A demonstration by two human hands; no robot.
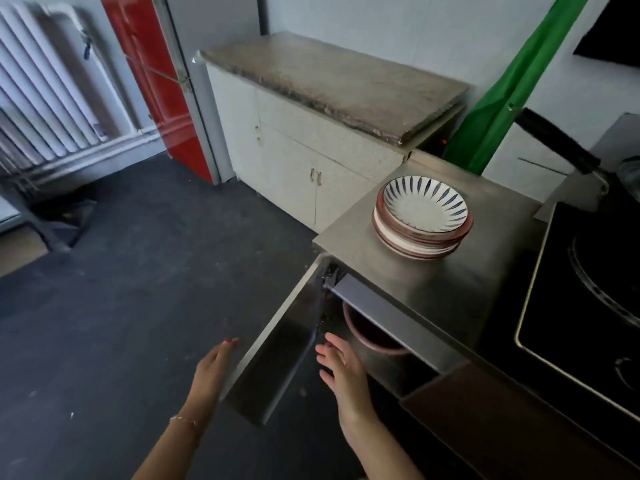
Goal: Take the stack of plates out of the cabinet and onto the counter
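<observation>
A stack of plates (420, 220), brown-rimmed with a white, blue-striped plate on top, stands on the steel counter (450, 292) near its left end. Below the counter the cabinet is open, its steel door (277, 348) swung out to the left. A reddish bowl (374, 332) sits inside on the shelf. My left hand (211, 370) is open, its fingers resting at the door's outer edge. Empty, with fingers spread, my right hand (341, 370) hovers in front of the cabinet opening, below the bowl.
A black cooktop (588, 306) with a pan handle (557, 140) above it fills the right. A white cabinet with a stone top (332, 81) stands behind. Farther back hang a green cloth (502, 109), a red door (156, 84) and a radiator (45, 81). Dark floor lies left.
</observation>
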